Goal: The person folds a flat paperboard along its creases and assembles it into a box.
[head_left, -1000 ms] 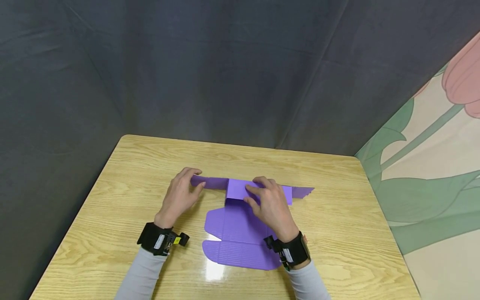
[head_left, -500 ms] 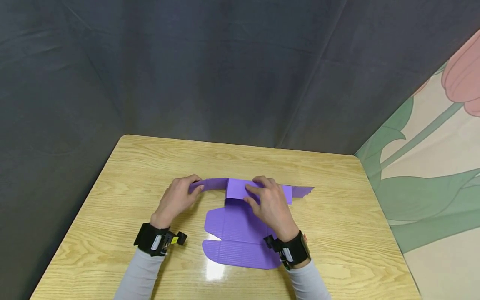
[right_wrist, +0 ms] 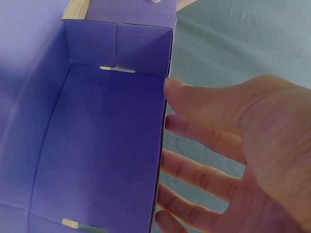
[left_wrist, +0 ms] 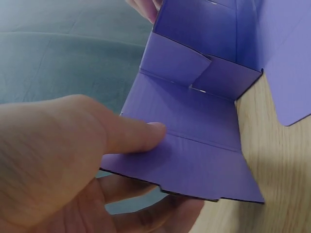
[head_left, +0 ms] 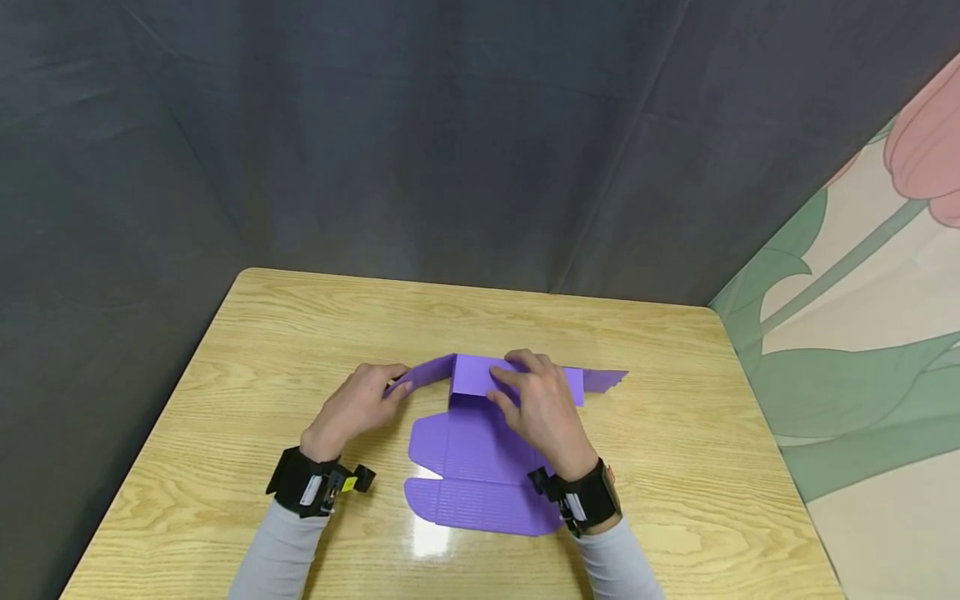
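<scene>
A purple cardboard box (head_left: 491,446), partly folded, lies on the table with its far section standing up and its ridged lid panel flat toward me. My left hand (head_left: 354,408) pinches the long left side flap (head_left: 431,372), thumb (left_wrist: 138,136) on its inner face and fingers beneath. That flap slants down and toward me from the box corner. In the left wrist view, two small tabs (left_wrist: 177,58) stand folded up as an end wall. My right hand (head_left: 546,410) rests on the raised panel (head_left: 472,375), fingers fairly straight, thumb tip (right_wrist: 175,87) at the panel's edge.
The right side flap (head_left: 603,381) sticks out to the right of the box. Under everything is a wood-grain table (head_left: 712,467). A dark curtain (head_left: 420,150) hangs behind it, and a flower-patterned cloth (head_left: 870,367) borders the right side.
My left hand has closed its grip on the left flap and lowered it, bending its end toward me from nearly straight. My right hand has stayed in place on the panel.
</scene>
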